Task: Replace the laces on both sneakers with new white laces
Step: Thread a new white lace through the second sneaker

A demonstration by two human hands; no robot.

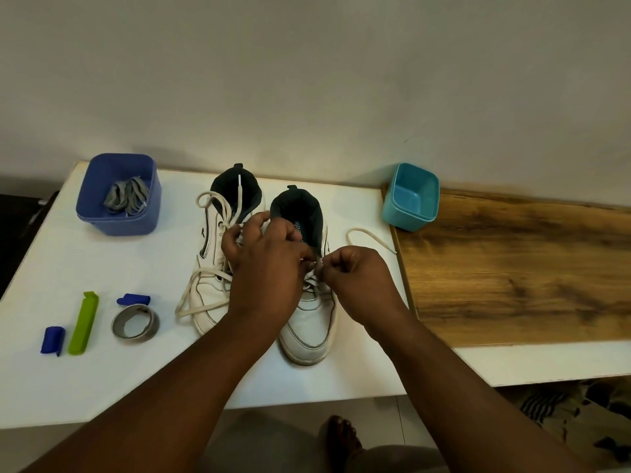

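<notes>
Hands [269,264] curled, pinching lace [316,268]

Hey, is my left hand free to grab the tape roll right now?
Probably not yet. The left hand is pinching the white lace over the sneakers, so it would have to let go first. The path itself looks open: the tape roll lies uncovered on the white table, left of the shoes.
</notes>
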